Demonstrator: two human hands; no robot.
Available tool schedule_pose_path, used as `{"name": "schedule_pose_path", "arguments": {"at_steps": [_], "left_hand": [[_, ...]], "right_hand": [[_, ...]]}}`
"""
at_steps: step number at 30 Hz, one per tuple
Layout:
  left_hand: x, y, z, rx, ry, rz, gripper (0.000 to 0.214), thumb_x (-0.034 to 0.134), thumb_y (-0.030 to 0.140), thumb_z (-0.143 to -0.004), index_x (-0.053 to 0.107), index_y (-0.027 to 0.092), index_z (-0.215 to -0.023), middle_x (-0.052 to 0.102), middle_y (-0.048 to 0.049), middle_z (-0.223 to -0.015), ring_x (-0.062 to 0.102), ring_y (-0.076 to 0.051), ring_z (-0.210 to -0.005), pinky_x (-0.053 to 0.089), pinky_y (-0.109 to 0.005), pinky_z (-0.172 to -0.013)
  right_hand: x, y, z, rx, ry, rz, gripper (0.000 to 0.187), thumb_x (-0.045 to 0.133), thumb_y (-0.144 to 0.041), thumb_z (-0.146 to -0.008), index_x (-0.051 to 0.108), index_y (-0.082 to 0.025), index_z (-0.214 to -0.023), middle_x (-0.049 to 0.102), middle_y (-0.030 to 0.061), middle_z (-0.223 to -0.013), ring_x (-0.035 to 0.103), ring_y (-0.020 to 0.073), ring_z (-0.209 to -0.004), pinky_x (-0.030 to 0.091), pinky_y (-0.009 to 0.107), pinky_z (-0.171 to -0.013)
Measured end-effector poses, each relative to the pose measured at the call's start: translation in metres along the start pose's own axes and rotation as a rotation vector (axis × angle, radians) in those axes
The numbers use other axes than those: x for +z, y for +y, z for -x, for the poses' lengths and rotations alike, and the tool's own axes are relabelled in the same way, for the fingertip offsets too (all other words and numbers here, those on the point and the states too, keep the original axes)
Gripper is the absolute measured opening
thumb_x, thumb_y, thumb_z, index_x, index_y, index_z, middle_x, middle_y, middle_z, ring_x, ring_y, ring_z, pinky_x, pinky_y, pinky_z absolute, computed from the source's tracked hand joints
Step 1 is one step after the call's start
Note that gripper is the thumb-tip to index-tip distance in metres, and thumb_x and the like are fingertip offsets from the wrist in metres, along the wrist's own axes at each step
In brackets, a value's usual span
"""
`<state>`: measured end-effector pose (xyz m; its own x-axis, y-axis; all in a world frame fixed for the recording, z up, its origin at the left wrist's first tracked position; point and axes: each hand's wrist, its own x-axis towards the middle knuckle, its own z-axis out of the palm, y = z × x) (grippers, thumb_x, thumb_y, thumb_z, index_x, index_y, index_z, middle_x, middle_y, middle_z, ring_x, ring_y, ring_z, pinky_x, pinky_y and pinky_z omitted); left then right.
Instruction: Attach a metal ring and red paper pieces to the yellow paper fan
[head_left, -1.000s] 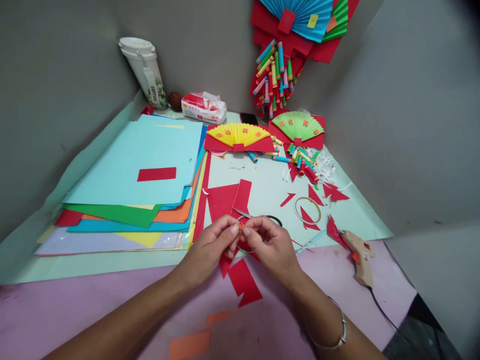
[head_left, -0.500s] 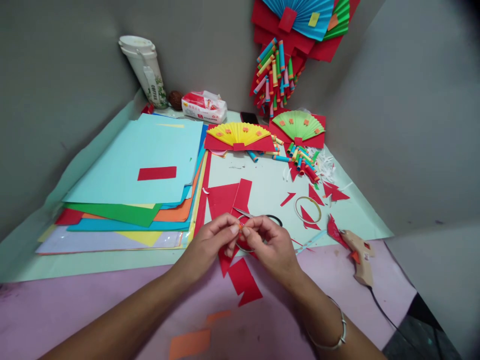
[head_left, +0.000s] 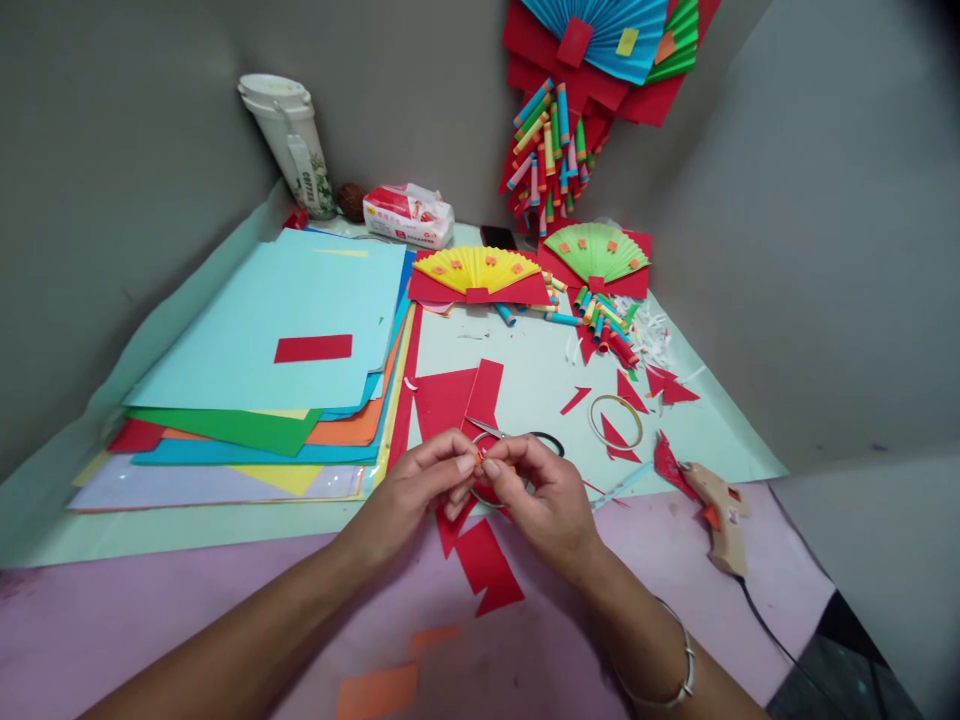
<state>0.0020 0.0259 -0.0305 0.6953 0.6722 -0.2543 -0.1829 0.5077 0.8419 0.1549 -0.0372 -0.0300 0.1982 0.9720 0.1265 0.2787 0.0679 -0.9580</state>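
Observation:
My left hand [head_left: 416, 495] and my right hand [head_left: 544, 500] meet over the middle of the table, fingertips pinched together on a tiny orange paper piece [head_left: 481, 459]. Most of that piece is hidden by the fingers. Directly behind the hands lie scissors [head_left: 517, 435] on red paper pieces [head_left: 457, 395]. More red paper offcuts [head_left: 487, 565] lie under and in front of my hands. A bracelet sits on my right wrist.
A stack of coloured paper sheets [head_left: 277, 350] fills the left. Yellow paper fan [head_left: 476, 270] and green paper fan [head_left: 596, 250] lie at the back with rolled paper tubes [head_left: 604, 320]. A tape ring [head_left: 615, 418], glue gun [head_left: 720, 510], bottle [head_left: 289, 140] and tissue pack [head_left: 409, 215] stand around.
Almost nothing has moved; the fingertips of both hands have shifted slightly on the small orange piece.

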Motion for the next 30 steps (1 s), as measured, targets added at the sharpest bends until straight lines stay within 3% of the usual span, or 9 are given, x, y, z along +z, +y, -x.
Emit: {"name": "schedule_pose_path", "arguments": {"at_steps": [8, 21, 25, 30], "left_hand": [[0.0031, 0.0028, 0.0002, -0.024, -0.035, 0.105, 0.015, 0.058, 0.025, -0.086, 0.056, 0.017, -0.073, 0.043, 0.0039, -0.056, 0.039, -0.009, -0.053, 0.032, -0.022, -0.054], [0.0051, 0.0077, 0.0008, -0.105, -0.038, 0.131, 0.019, 0.062, 0.028, -0.081, 0.055, 0.016, -0.068, 0.048, 0.0018, -0.059, 0.042, -0.01, -0.054, 0.035, -0.023, -0.055], [0.0039, 0.005, 0.0006, -0.067, 0.001, 0.069, 0.016, 0.061, 0.03, -0.085, 0.057, 0.017, -0.075, 0.051, 0.0022, -0.063, 0.045, -0.01, -0.058, 0.037, -0.023, -0.06], [0.0021, 0.0042, 0.0029, 0.07, 0.114, -0.109, 0.013, 0.064, 0.031, -0.086, 0.059, 0.022, -0.093, 0.059, 0.0012, -0.086, 0.055, -0.013, -0.082, 0.043, -0.025, -0.077]], "right_hand": [[-0.0013, 0.0, 0.0006, -0.128, -0.002, 0.039, 0.015, 0.058, -0.023, -0.09, 0.067, -0.023, -0.101, 0.07, 0.0026, -0.087, 0.064, 0.0152, -0.077, 0.05, 0.028, -0.071], [-0.0016, -0.0027, 0.0012, -0.219, 0.007, 0.082, 0.011, 0.058, -0.017, -0.09, 0.067, -0.021, -0.094, 0.065, 0.0014, -0.079, 0.06, 0.0138, -0.072, 0.048, 0.027, -0.068], [-0.0014, -0.0012, 0.0, -0.223, 0.023, 0.089, 0.009, 0.058, -0.017, -0.089, 0.066, -0.021, -0.091, 0.063, 0.0007, -0.077, 0.058, 0.0131, -0.069, 0.047, 0.027, -0.066], [-0.0007, 0.0001, 0.0003, -0.198, 0.039, 0.102, 0.008, 0.059, -0.017, -0.088, 0.065, -0.021, -0.09, 0.062, 0.0003, -0.078, 0.057, 0.0124, -0.069, 0.046, 0.026, -0.065]]}}
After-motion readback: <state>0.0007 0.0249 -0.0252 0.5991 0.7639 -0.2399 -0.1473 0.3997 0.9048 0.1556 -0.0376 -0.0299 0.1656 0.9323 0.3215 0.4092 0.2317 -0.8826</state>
